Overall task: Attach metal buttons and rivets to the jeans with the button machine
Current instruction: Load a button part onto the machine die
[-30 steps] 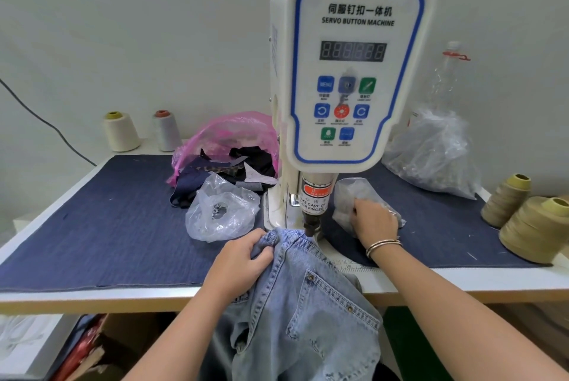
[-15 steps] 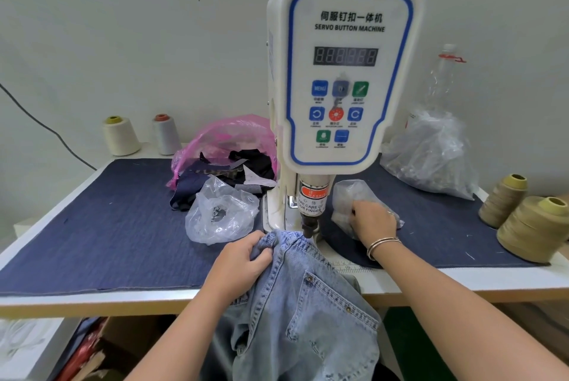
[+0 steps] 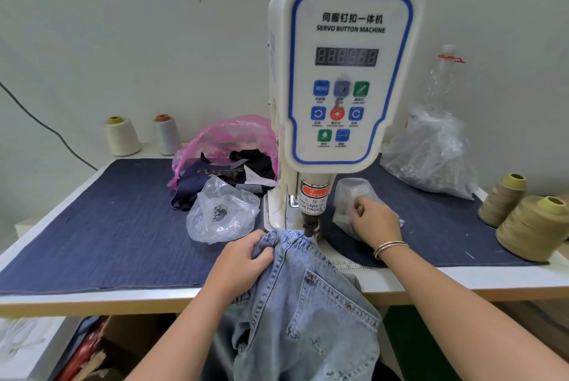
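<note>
While the left hand (image 3: 243, 260) grips the bunched waistband of the light-blue jeans (image 3: 295, 303) and holds it at the base of the servo button machine (image 3: 341, 72), just under the punch (image 3: 308, 224), the right hand (image 3: 374, 220) is at the small clear bag (image 3: 351, 202) beside the machine, its fingers curled on the plastic. Whether they already pinch a button or rivet I cannot tell; the bag hides the fingertips.

Jeans: waistband up on the table edge (image 3: 431, 276), legs hanging below; two rivets already visible on the pocket (image 3: 326, 303).

Judgement: step in hand is fetching one fastener to load under the punch. To do it well: take a single piece, seat it square on the die, and keep the waistband flat rather than bunched so the fabric lies in one clean layer. The label warns about fingers, so both hands should be clear of the punch before it fires.

Second clear bag with metal parts (image 3: 220, 214) lies to the left, untouched.
</note>
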{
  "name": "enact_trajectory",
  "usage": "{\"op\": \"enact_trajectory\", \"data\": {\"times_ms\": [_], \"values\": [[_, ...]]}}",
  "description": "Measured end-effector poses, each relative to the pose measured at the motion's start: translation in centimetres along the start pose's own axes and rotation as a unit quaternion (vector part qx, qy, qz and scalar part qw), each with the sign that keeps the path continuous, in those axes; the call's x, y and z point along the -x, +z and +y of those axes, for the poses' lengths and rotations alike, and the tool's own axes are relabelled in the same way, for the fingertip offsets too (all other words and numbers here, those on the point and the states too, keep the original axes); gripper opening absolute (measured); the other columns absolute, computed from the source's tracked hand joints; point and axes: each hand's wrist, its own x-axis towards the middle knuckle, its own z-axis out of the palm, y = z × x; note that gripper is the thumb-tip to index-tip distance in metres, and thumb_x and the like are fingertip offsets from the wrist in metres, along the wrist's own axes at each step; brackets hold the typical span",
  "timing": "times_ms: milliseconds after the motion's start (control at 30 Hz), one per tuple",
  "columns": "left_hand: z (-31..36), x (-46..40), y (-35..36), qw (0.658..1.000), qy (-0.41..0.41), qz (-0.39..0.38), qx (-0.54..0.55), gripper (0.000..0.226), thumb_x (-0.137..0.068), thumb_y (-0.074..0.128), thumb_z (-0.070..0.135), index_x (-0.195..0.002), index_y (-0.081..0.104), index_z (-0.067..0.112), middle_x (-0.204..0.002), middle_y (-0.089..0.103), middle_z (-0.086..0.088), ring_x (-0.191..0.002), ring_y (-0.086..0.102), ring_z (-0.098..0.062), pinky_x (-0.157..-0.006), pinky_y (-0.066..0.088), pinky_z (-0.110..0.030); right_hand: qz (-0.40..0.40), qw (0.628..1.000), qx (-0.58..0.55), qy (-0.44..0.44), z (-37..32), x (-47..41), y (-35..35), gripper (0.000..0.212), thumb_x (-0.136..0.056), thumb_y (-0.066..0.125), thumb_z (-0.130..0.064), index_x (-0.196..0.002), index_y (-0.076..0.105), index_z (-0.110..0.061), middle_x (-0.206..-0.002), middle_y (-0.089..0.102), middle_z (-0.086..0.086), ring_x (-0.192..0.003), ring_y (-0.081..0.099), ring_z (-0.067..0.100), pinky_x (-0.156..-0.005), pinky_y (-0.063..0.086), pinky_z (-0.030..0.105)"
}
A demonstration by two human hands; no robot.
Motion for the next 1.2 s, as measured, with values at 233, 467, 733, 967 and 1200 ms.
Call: {"op": "enact_trajectory", "data": {"times_ms": [233, 467, 733, 967, 1200], "values": [[0.0, 0.0, 0.0, 1.000, -0.001, 0.000, 0.005, 0.018, -0.090, 0.054, 0.028, -0.081, 0.054, 0.013, -0.054, 0.037, 0.009, -0.055, 0.036, -0.008, -0.061, 0.035, -0.029, -0.073, 0.997, -0.002, -0.025, 0.1, -0.5, -1.6, 0.024, -0.095, 0.039, -0.024, -0.089, 0.061, -0.018, -0.082, 0.062, 0.015, -0.069, 0.047, 0.028, -0.062, 0.041, 0.034], [0.2, 0.2, -0.3, 0.998, -0.007, -0.029, 0.052, 0.018, -0.072, 0.046, 0.040, -0.075, 0.056, 0.026, -0.054, 0.040, 0.010, -0.055, 0.034, -0.010, -0.061, 0.034, -0.030, 0.002, 0.987, -0.148, -0.067, 0.0, 1.2, -6.9, 0.019, -0.092, 0.059, -0.028, -0.081, 0.070, -0.016, -0.071, 0.062, 0.001, -0.068, 0.058, 0.017, -0.064, 0.043, 0.029], [1.8, 1.2, -1.4, 0.969, -0.018, -0.099, 0.226, 0.038, -0.075, 0.047, 0.015, -0.101, 0.072, 0.028, -0.098, 0.063, -0.032, -0.079, 0.056, -0.027, -0.078, 0.045, -0.039, -0.204, 0.851, -0.482, 0.049, -4.9, 8.5, -6.2, 0.022, -0.094, 0.057, -0.022, -0.084, 0.075, -0.015, -0.054, 0.054, -0.001, -0.043, 0.047, 0.009, -0.046, 0.041, 0.016], [2.6, 2.2, -2.3, 0.977, -0.002, -0.171, 0.127, 0.019, -0.073, 0.050, 0.015, -0.054, 0.049, 0.013, -0.053, 0.035, 0.007, -0.051, 0.030, -0.007, -0.050, 0.024, -0.023, -0.236, 0.830, -0.505, 0.025, -6.6, 9.3, -4.8, 0.024, -0.096, 0.053, -0.019, -0.085, 0.075, -0.016, -0.053, 0.052, -0.002, -0.039, 0.045, 0.011, -0.040, 0.032, 0.017], [0.0, 1.4, -0.8, 1.000, -0.013, 0.018, -0.001, 0.015, -0.069, 0.046, 0.031, -0.058, 0.053, 0.025, -0.050, 0.045, 0.006, -0.052, 0.037, -0.011, -0.055, 0.033, -0.029, -0.265, 0.775, -0.571, 0.055, -6.9, 9.5, -3.8, 0.024, -0.096, 0.051, -0.019, -0.090, 0.073, -0.014, -0.054, 0.052, 0.003, -0.038, 0.044, 0.012, -0.040, 0.028, 0.020]]}}
